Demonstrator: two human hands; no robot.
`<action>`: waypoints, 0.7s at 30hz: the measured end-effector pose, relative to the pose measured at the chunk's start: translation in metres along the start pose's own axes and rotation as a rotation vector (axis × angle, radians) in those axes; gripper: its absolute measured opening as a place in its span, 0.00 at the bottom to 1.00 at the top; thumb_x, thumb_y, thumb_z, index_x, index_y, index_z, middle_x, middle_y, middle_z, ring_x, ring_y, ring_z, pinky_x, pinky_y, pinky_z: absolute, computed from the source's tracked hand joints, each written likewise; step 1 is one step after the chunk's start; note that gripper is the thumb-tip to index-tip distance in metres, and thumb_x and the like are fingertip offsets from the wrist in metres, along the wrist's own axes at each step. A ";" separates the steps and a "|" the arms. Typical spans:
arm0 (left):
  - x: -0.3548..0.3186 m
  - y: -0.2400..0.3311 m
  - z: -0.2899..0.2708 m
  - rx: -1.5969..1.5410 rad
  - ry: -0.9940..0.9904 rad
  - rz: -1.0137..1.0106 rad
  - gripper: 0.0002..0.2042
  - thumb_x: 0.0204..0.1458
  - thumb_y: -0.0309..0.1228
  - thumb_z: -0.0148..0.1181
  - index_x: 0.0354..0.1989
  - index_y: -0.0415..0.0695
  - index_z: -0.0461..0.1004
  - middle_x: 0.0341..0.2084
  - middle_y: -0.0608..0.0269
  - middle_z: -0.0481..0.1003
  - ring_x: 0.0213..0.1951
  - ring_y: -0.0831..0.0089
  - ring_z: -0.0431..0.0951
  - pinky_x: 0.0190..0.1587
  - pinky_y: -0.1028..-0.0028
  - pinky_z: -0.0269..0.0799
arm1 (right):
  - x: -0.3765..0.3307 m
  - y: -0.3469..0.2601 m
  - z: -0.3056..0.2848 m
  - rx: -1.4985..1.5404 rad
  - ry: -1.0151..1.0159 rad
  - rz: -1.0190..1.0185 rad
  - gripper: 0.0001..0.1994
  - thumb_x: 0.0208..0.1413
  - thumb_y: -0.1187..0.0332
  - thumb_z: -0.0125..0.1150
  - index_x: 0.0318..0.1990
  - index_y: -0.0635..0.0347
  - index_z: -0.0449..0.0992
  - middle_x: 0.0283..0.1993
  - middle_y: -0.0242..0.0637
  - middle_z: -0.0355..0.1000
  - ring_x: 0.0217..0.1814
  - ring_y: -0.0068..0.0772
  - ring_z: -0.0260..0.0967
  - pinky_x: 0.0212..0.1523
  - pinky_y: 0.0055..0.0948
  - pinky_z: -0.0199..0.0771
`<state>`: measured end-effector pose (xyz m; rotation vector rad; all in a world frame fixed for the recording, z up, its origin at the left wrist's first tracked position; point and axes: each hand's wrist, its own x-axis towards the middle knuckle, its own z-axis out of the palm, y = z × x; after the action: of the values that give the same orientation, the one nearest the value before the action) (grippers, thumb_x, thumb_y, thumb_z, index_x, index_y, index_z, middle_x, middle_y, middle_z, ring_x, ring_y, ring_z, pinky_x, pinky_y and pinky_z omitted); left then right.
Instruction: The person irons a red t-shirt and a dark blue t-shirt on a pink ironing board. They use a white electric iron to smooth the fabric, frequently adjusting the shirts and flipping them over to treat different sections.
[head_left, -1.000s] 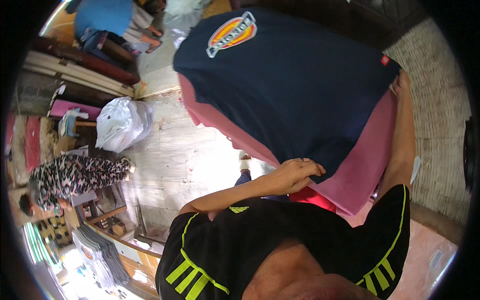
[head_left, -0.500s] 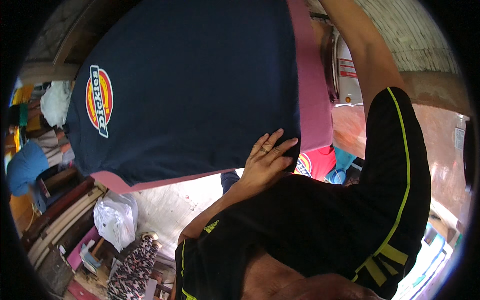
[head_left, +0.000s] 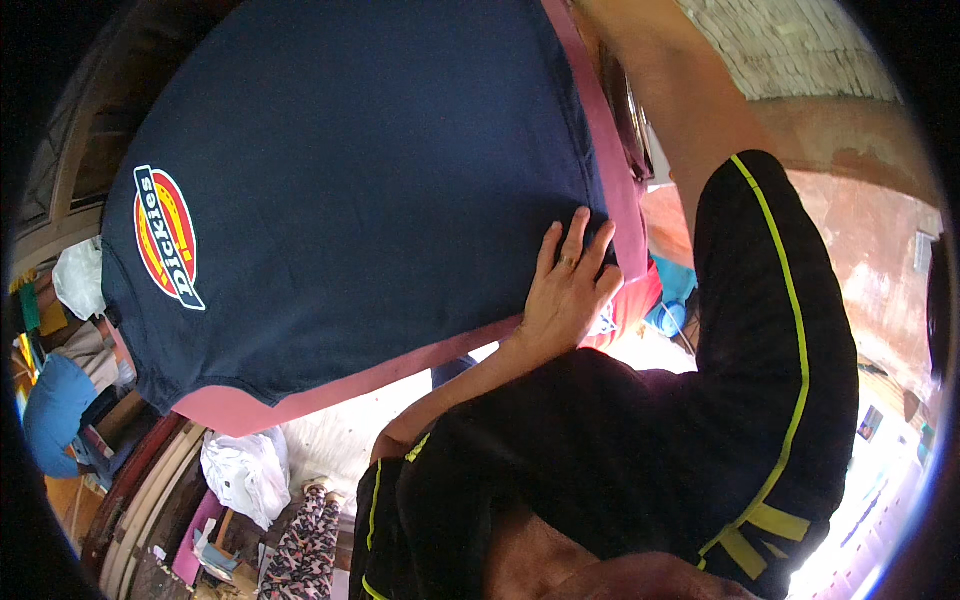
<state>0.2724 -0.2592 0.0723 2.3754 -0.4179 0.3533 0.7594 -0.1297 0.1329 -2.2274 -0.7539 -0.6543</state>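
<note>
A dark navy T-shirt (head_left: 380,180) is spread over a pink padded board (head_left: 350,390), whose edge shows along the near and right sides. The shirt carries a round red and yellow printed badge (head_left: 168,237) at the left. My left hand (head_left: 570,275) lies on the near right corner of the cloth, fingers spread and a ring on one of them. It grasps nothing. My right arm (head_left: 690,110) reaches up along the board's right side to the top of the picture. The right hand itself is out of sight past the top edge.
Below the board, white plastic bags (head_left: 245,470) and a patterned cloth (head_left: 300,550) lie at the lower left. Blue fabric (head_left: 55,415) hangs at the far left. A red printed cloth (head_left: 635,300) and a blue item (head_left: 672,300) sit beyond my left hand. A rough wall stands at the right.
The shirt and board have shifted left and tilted in view, their left end lower. My left hand has moved slightly right and up, its fingers now pointing farther up. My right forearm has swung left.
</note>
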 end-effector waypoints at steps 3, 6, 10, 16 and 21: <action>-0.005 -0.003 -0.026 -0.200 -0.117 -0.050 0.20 0.48 0.41 0.66 0.48 0.47 0.75 0.64 0.51 0.64 0.69 0.48 0.56 0.67 0.44 0.50 | -0.052 -0.080 -0.008 -0.028 0.080 0.138 0.22 0.48 0.73 0.60 0.53 0.65 0.68 0.48 0.62 0.71 0.55 0.64 0.68 0.56 0.52 0.69; -0.024 -0.034 -0.069 0.069 0.085 -0.076 0.25 0.47 0.39 0.69 0.53 0.43 0.73 0.60 0.53 0.68 0.64 0.47 0.63 0.64 0.46 0.53 | -0.126 -0.128 -0.043 0.108 -0.118 -0.148 0.23 0.52 0.72 0.57 0.56 0.67 0.66 0.55 0.61 0.67 0.62 0.62 0.63 0.60 0.50 0.64; -0.062 -0.069 -0.143 0.479 0.197 -0.385 0.23 0.55 0.39 0.61 0.57 0.41 0.71 0.63 0.49 0.63 0.67 0.44 0.57 0.64 0.45 0.50 | -0.246 -0.168 -0.120 0.141 -0.237 -0.382 0.25 0.54 0.66 0.60 0.59 0.66 0.67 0.59 0.56 0.66 0.63 0.58 0.62 0.63 0.46 0.63; -0.128 -0.065 -0.128 0.526 0.057 -0.473 0.38 0.54 0.56 0.57 0.68 0.46 0.59 0.71 0.43 0.50 0.71 0.37 0.45 0.66 0.37 0.41 | -0.301 -0.138 -0.169 -0.242 -0.431 -0.247 0.30 0.54 0.59 0.64 0.62 0.63 0.66 0.69 0.53 0.57 0.71 0.55 0.54 0.69 0.48 0.54; -0.182 -0.051 -0.134 0.478 0.119 -0.558 0.33 0.53 0.51 0.60 0.65 0.47 0.64 0.70 0.45 0.51 0.71 0.40 0.46 0.65 0.40 0.41 | -0.302 -0.123 -0.157 -0.333 -0.332 -0.343 0.29 0.59 0.56 0.59 0.64 0.60 0.64 0.65 0.48 0.63 0.68 0.51 0.59 0.66 0.45 0.60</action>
<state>0.1075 -0.0965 0.0741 2.7769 0.4331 0.3546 0.4276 -0.2696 0.0966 -2.5739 -1.2958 -0.6110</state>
